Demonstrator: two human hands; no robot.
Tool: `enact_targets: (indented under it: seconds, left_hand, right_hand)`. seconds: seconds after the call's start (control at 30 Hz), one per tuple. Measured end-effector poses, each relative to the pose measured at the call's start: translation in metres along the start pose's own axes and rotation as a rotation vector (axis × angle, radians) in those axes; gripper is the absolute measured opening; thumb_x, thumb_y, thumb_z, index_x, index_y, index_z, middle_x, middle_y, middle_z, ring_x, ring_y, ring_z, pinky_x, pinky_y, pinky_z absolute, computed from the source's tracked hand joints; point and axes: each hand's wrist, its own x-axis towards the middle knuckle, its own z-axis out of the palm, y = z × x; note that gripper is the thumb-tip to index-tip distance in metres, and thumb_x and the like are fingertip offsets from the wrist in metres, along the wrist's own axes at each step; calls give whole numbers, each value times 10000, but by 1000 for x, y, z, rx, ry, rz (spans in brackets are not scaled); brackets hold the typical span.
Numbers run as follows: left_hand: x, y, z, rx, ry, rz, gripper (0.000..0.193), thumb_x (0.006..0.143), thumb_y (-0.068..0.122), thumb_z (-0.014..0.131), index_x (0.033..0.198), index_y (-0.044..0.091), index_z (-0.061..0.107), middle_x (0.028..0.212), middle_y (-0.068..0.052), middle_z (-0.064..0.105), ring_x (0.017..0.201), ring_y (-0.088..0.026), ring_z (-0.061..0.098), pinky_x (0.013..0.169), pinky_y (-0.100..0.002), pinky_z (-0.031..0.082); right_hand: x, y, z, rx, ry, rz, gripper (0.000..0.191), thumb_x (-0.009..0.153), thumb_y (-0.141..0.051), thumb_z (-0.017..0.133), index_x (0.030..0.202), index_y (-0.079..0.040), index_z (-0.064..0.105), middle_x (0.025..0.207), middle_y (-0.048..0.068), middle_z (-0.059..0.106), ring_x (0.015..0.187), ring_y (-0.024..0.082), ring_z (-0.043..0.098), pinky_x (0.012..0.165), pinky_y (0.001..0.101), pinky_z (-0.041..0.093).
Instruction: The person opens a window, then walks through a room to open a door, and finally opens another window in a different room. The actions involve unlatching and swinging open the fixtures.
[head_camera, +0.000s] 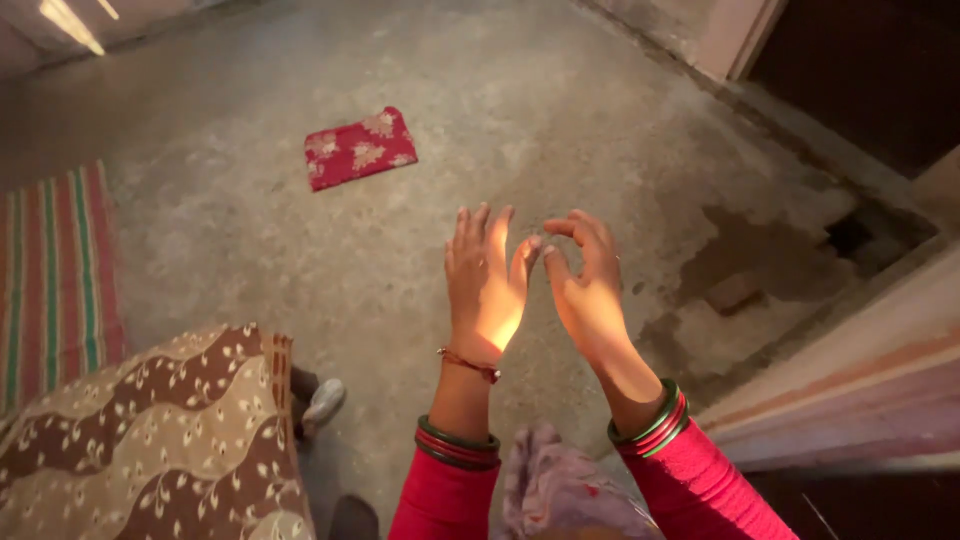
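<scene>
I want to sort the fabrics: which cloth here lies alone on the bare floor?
The small red flowered cloth, folded flat on the concrete floor; the striped mat and brown patterned cover sit at the left edge.

Left hand (485, 285) raised, fingers up and spread, empty, red thread at wrist. Right hand (588, 285) just beside it, fingers curled, thumb tip touching left thumb. Folded red floral cloth (359, 148) flat on concrete floor, far left.

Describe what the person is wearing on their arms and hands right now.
Both arms have bright pink-red sleeves ending at the wrists. Each wrist carries stacked green and red bangles. The left hand has a thin red thread bracelet above its bangles. The right hand shows what may be a small ring, too small to confirm.
</scene>
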Motion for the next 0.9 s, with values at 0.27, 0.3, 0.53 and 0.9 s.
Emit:
enact_targets:
  seconds: [0.27, 0.3, 0.53, 0.9]
  left_hand:
    - [95, -62, 73, 27, -50, -5, 558, 932, 377, 687, 1398, 91, 578, 1476, -202, 531, 1467, -430, 359, 1158, -612, 269]
    - [107, -71, 89, 21, -44, -8, 558, 930, 379, 690, 1396, 92, 580, 1478, -204, 528, 1467, -431, 359, 1155, -611, 271]
    - [228, -131, 229, -138, 15, -19, 534, 963, 374, 668, 1399, 76, 587, 1489, -202, 534, 1469, -443, 366, 1162, -552, 308]
    - [371, -157, 424, -239, -108, 35, 531, 981, 409, 645, 1376, 56, 607, 1486, -226, 534, 1468, -449, 371, 1175, -544, 310]
  right_hand:
    - [101, 81, 47, -56, 71, -34, 253, 890, -85, 669, 1141, -81, 703, 1358, 157, 598, 1376, 319, 508, 1139, 429, 383]
    - [113, 97, 52, -64, 82, -44, 253, 888, -84, 673, 1139, -83, 704, 1365, 159, 595, 1372, 318, 510, 1143, 429, 382]
    - [225, 223, 66, -83, 161, -34, 240, 892, -64, 672, 1130, -71, 701, 1401, 175, 561, 1366, 335, 481, 1117, 433, 367]
    - [383, 395, 76, -157, 269, 57, 190, 837, -5, 660, 1011, -72, 700, 1306, 152, 635, 1346, 309, 573, 1087, 401, 444]
